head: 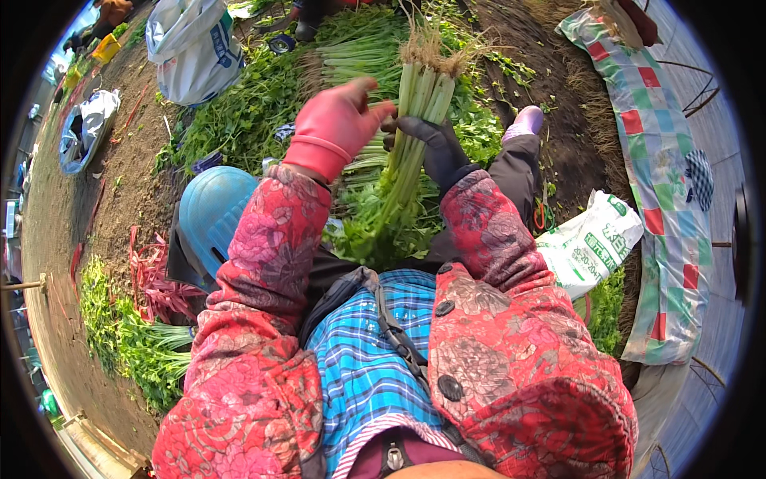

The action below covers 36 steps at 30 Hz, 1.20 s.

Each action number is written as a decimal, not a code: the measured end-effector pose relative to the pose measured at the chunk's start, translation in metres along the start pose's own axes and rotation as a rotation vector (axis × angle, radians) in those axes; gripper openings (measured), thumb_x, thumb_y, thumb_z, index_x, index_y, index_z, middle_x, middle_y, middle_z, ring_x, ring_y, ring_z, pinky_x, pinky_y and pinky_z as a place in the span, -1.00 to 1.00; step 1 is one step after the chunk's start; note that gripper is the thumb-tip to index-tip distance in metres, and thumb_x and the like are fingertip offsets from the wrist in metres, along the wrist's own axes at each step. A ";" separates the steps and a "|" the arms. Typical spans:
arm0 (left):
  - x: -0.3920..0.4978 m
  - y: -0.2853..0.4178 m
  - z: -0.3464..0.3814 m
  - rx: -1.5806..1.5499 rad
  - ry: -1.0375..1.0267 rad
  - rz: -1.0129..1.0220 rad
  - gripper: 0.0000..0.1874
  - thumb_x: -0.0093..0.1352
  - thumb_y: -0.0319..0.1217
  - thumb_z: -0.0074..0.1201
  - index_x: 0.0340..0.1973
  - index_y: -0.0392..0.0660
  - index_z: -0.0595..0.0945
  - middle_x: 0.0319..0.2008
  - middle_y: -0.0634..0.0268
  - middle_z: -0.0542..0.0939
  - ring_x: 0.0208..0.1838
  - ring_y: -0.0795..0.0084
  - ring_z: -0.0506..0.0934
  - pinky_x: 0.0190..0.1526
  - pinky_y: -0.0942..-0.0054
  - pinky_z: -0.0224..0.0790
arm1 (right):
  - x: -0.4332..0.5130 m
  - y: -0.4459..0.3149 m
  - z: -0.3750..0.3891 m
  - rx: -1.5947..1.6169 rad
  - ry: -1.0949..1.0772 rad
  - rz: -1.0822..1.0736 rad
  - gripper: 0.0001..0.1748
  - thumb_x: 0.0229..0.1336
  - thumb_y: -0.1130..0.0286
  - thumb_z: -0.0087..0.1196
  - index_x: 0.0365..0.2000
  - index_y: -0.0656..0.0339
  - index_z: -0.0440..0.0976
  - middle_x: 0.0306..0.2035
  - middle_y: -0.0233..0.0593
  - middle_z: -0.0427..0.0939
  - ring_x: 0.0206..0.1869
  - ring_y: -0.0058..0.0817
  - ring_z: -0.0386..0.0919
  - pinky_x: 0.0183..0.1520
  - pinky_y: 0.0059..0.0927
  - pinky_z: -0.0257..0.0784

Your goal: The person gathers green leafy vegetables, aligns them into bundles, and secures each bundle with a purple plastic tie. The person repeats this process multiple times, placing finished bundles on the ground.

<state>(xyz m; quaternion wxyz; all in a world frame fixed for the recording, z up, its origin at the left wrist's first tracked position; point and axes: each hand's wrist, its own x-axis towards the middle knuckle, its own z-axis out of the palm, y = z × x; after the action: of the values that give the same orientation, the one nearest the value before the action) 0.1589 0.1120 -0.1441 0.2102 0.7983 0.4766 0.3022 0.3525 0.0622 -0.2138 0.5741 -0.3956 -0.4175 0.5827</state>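
Note:
My right hand [435,142] wears a black glove and is closed around a bunch of celery [419,99]. The roots point up and away from me, and the leaves hang down over my lap. Beside the stalks is my left hand [335,123] in a pinkish-red rubber glove. Its thumb and forefinger are spread, with fingertips close to the bunch and the right thumb; whether they touch is unclear. I see nothing held in it. Beneath and beyond both hands, more celery [359,57] lies in rows with leafy greens.
Left stand a white plastic bag [197,54], a blue-lined bag [90,129] and red ties [158,275]. A blue knee pad [215,215] covers my left knee. Right are orange-handled scissors [543,215], a printed sack [589,242] and a checked sheet [652,179]. A person's boot [307,27] shows beyond.

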 end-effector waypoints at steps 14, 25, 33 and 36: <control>-0.005 -0.029 0.050 -0.544 -0.235 0.152 0.21 0.12 -0.31 0.58 0.58 0.05 0.12 0.40 0.12 0.39 0.35 0.19 0.46 0.36 0.24 0.36 | 0.008 -0.018 0.006 -0.060 0.110 -0.059 -0.69 0.21 0.32 0.23 -0.12 0.33 0.61 -0.23 -0.30 0.68 -0.17 -0.51 0.64 -0.08 -0.37 0.56; -0.012 -0.029 0.087 -1.065 -0.234 -0.286 -0.11 0.11 -0.69 0.39 0.35 0.07 0.43 -0.13 0.26 0.70 -0.09 0.36 0.68 -0.09 0.31 0.63 | 0.020 -0.055 0.014 -0.319 -0.078 0.123 -0.45 0.39 0.10 0.15 0.12 0.39 0.48 -0.03 -0.10 0.64 0.10 -0.34 0.59 0.23 -0.35 0.46; -0.014 -0.008 0.051 -1.408 -0.961 -0.129 0.05 0.13 -0.26 0.41 0.49 -0.20 0.24 -0.40 0.17 0.63 -0.38 0.26 0.67 -0.23 0.25 0.59 | 0.086 -0.143 -0.021 -0.904 -0.267 -0.327 -0.65 0.56 0.31 -0.10 -0.01 0.35 0.58 -0.05 -0.21 0.70 -0.04 -0.45 0.65 0.14 -0.39 0.51; -0.017 -0.009 0.048 -1.312 -1.038 -0.129 0.07 0.13 -0.16 0.42 0.48 -0.25 0.24 -0.44 0.16 0.62 -0.39 0.25 0.66 -0.21 0.21 0.59 | 0.128 -0.119 -0.016 -1.055 -0.562 -0.355 -0.69 0.56 0.38 -0.13 -0.04 0.34 0.59 -0.06 -0.22 0.70 -0.06 -0.43 0.65 0.13 -0.40 0.51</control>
<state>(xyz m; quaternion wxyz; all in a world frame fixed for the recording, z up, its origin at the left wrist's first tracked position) 0.1796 0.0983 -0.1892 0.8414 0.5231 0.0917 0.0998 0.4045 0.1898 -0.1049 0.2577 -0.3821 -0.8436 0.2755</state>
